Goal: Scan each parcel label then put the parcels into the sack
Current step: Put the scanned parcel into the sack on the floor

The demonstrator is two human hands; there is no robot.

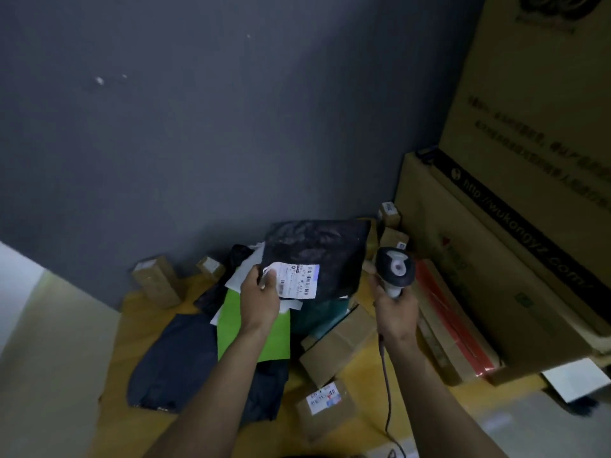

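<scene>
**Grey wall (198, 127), yellow floor (363, 385): label raised for scanning**

Left hand (259, 289) pinches the black parcel (324, 246) at its label (299, 280), holding it above the pile (185, 355) so the print faces the scanner (395, 267). Right hand (391, 305) grips the scanner's handle, apparently aiming it at the label.

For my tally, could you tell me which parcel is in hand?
The black parcel with the white label, pinched by the left hand; the green one and the boxes lie below.
</scene>
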